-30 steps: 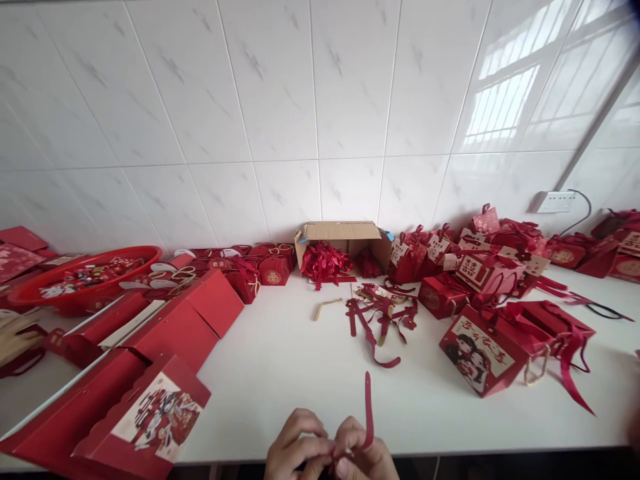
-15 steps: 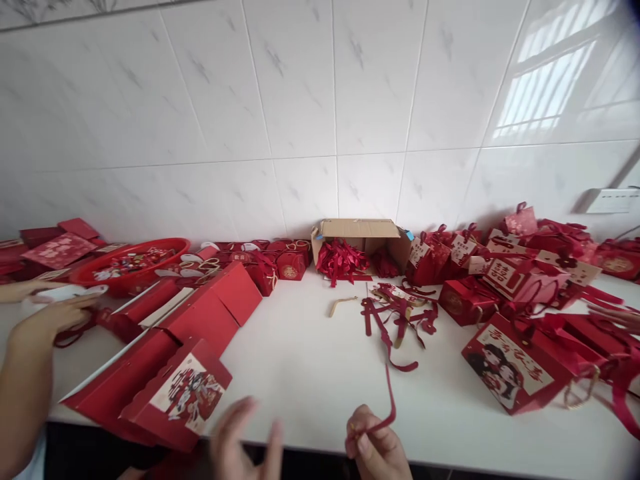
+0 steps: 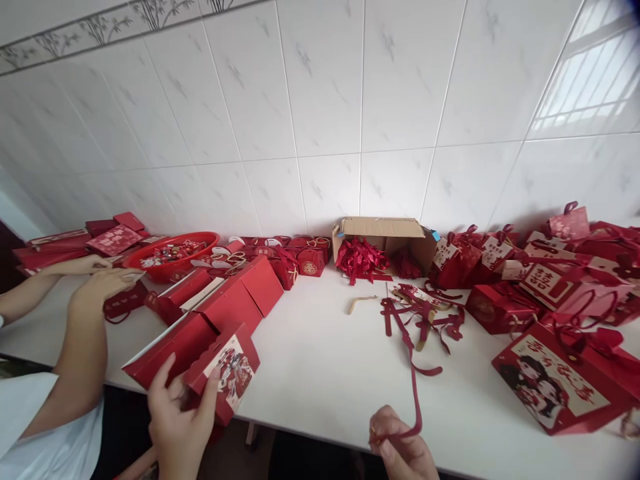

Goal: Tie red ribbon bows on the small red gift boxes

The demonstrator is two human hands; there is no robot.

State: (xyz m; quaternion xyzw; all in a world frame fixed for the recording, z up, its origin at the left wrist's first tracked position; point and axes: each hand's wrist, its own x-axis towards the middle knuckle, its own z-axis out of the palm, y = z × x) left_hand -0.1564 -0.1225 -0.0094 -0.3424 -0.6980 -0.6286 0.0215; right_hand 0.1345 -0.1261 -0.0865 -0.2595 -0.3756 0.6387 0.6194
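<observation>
My left hand (image 3: 183, 420) is at the near end of the left row. Its thumb lies on the printed front of a red gift box (image 3: 235, 373), and its fingers curl along the box's side. Lower right, my right hand (image 3: 403, 447) pinches the end of a dark red strap (image 3: 417, 410). From there the strap runs up toward a loose pile of dark red and gold straps (image 3: 425, 313) on the white table (image 3: 320, 353). More red boxes (image 3: 220, 313) stand in a slanting row beyond my left hand.
A co-worker's hands (image 3: 103, 283) work at the left, near a red basin (image 3: 173, 267) of small wrapped items. By the tiled wall, an open cardboard box (image 3: 383, 227) holds red ribbons (image 3: 363, 260). Finished-looking red gift boxes (image 3: 563, 373) crowd the right side.
My left hand has moved left onto the printed red gift box and taken hold of it. My right hand still pinches the strap. The view has turned left, and the co-worker's hands have shifted.
</observation>
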